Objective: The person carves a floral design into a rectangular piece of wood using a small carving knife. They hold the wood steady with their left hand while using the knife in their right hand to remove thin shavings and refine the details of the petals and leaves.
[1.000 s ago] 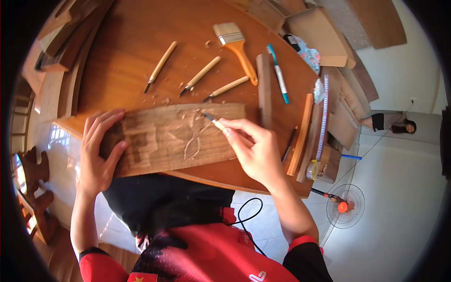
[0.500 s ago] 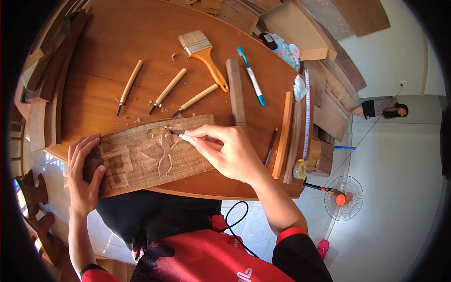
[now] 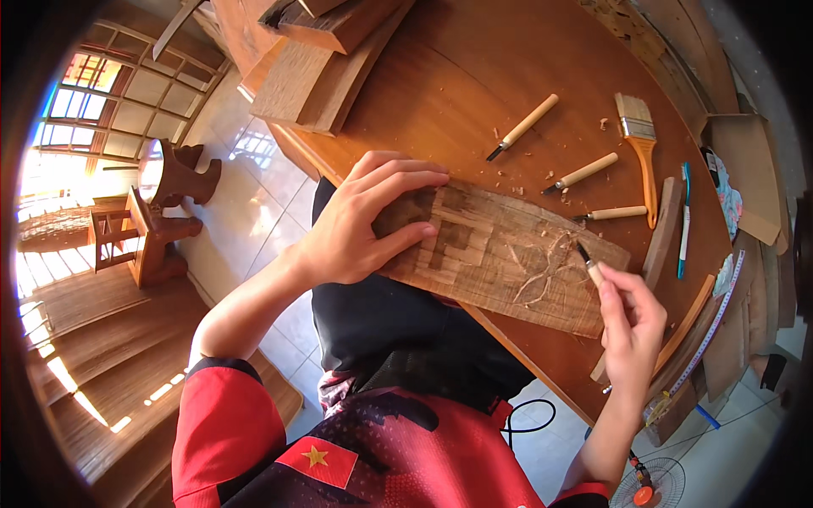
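Note:
A wooden board (image 3: 474, 262) with carved flower lines and blocky recesses lies at the table's front edge. My left hand (image 3: 368, 220) grips its left end, fingers over the far edge. My right hand (image 3: 627, 313) is closed on a carving tool (image 3: 593, 267), its blade on the board beside the carved flower. Beyond the board lie three more carving tools (image 3: 525, 120) (image 3: 589, 169) (image 3: 616, 212), a wide paintbrush (image 3: 645, 161) and wood shavings (image 3: 496, 132).
Wood blocks (image 3: 313, 85) are stacked at the table's back left. To the right lie a capped marker-like brush (image 3: 684, 220), strips (image 3: 682, 334), a ruler tape (image 3: 711, 322) and a cardboard box (image 3: 758, 212). A fan (image 3: 652, 487) stands lower right, wooden furniture (image 3: 152, 237) left.
The view has swung left, so the table and board appear further right and more tilted. Both hands remain on the board and tool.

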A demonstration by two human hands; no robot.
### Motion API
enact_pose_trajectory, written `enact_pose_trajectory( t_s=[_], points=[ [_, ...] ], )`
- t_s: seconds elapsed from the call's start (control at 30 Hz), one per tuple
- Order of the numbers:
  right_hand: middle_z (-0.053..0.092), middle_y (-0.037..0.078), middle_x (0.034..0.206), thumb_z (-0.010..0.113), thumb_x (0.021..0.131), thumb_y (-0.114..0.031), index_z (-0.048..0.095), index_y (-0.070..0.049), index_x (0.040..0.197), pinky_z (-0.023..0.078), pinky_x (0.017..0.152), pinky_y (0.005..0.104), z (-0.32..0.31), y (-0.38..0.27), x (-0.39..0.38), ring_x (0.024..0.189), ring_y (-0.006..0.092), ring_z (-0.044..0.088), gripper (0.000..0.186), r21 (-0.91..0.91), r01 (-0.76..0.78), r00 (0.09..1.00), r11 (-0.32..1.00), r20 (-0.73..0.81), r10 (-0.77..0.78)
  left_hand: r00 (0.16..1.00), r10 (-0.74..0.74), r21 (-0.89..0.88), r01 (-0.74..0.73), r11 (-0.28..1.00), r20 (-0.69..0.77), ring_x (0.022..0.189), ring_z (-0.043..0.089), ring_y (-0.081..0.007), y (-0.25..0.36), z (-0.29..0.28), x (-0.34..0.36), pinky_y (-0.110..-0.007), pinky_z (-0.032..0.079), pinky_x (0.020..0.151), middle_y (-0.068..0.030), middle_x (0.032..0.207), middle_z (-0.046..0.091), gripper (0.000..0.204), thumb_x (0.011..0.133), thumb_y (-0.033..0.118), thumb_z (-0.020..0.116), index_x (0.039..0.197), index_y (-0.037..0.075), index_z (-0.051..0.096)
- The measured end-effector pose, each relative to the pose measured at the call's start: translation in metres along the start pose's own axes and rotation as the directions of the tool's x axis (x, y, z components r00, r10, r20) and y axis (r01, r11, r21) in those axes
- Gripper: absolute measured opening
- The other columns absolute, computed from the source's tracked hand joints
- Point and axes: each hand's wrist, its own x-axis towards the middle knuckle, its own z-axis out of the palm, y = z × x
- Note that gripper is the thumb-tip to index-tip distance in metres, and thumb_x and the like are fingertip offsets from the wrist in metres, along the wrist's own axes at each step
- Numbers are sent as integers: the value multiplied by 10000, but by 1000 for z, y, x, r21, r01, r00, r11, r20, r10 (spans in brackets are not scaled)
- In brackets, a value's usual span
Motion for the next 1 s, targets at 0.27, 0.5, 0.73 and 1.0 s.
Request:
enact_pose_trajectory(
  t_s=[0.27,0.5,0.73,1.0],
  points=[
    [779,170,1117,641,1023,54,721,94,1207,609,859,300,8,1,-4,1009,163,741,205,-145,172,977,974,-101,-188,1000,8,21,-8,1000,-2,1315,548,-344,-1,2,3,-463,425,1147,-138,1428,643,544,901,189,793,1396,32,635],
    [774,189,1107,650,1005,79,722,106,1200,624,865,311,10,-7,-5,1018,199,752,210,-290,205,969,935,-74,-235,1000,-3,28,3,1000,7,1315,555,-349,0,1,3,-457,425,1143,-126,1444,646,533,896,173,785,1391,39,640],
    [778,203,1123,660,994,83,719,114,1197,622,876,306,20,-10,-12,1042,208,758,213,-187,169,981,968,-64,-184,1000,-18,36,18,999,5,1331,553,-355,0,2,3,-459,420,1147,-130,1442,651,533,892,174,780,1389,40,640],
    [795,196,1076,677,988,71,731,98,1173,620,857,310,28,-13,-12,1009,202,770,195,-232,166,976,958,-98,-193,999,-33,41,32,999,17,1346,543,-360,0,2,2,-464,408,1160,-136,1451,645,526,907,192,764,1390,29,636]
  ],
)
